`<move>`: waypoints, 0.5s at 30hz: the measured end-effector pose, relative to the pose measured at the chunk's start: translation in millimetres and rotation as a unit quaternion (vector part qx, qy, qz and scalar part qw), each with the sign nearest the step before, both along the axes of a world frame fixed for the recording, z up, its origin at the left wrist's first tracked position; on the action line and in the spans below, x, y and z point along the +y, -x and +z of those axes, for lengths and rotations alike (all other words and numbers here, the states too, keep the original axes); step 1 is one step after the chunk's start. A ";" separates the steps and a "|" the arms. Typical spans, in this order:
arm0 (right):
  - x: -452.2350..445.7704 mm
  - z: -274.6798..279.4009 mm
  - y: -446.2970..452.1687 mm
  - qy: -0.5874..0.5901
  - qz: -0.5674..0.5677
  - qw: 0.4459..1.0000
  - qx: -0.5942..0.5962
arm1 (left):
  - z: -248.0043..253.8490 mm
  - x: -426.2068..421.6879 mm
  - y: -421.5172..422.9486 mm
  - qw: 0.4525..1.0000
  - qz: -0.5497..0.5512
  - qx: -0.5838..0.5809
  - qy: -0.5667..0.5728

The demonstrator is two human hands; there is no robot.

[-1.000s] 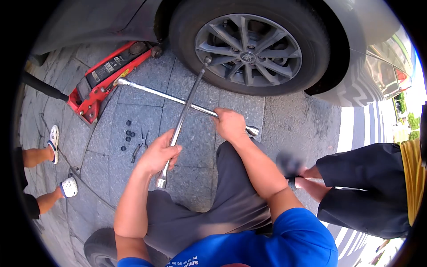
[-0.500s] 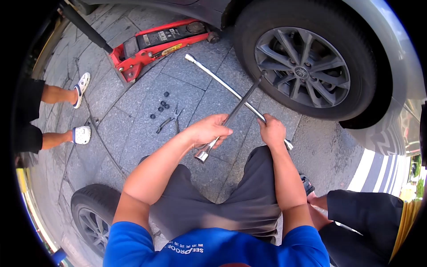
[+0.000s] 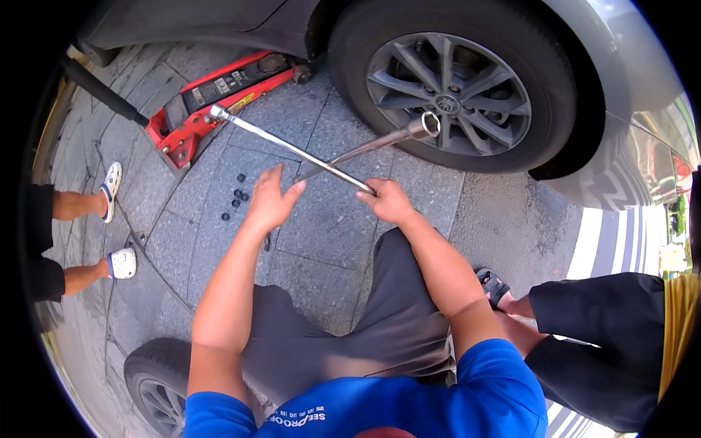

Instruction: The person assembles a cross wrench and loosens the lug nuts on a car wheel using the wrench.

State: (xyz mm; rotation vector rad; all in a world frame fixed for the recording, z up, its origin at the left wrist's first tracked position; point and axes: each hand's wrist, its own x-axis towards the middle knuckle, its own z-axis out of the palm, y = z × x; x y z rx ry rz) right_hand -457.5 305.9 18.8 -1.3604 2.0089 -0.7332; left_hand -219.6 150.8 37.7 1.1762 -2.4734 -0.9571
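Note:
A chrome four-way lug wrench (image 3: 277, 142) is held up over the paving, one socket toward the car wheel (image 3: 447, 104) and another toward the jack. My right hand (image 3: 389, 201) is wrapped round the near end of one bar. Beside the other bar's near end, my left hand (image 3: 272, 204) has its fingers stretched and thumb apart; whether the thumb touches the bar I cannot tell. Several small black nuts or caps (image 3: 238, 197) lie on the ground left of that hand. The pliers (image 3: 268, 241) are mostly hidden behind it.
A red floor jack (image 3: 219, 91) with a long black handle stands at the car's side. A loose wheel (image 3: 157, 387) lies at lower left. One person's feet in white clogs (image 3: 122, 263) are on the left; another person's legs (image 3: 595, 314) are close on my right.
The wrench has turned, so a large socket now points toward the car wheel. My left hand has let go of the bar and opened. My view has shifted right.

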 end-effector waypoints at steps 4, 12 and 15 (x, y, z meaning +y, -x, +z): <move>-5.3 -4.2 2.8 0.009 0.049 0.998 -0.035 | -5.3 -4.1 1.4 0.998 -0.028 0.040 -0.044; -4.1 15.7 -13.5 0.083 0.100 0.989 0.068 | -7.3 32.3 37.7 0.867 0.214 0.164 -0.420; -0.6 40.5 -24.8 0.260 0.001 0.954 0.149 | -7.0 29.8 39.6 0.812 0.290 0.235 -0.448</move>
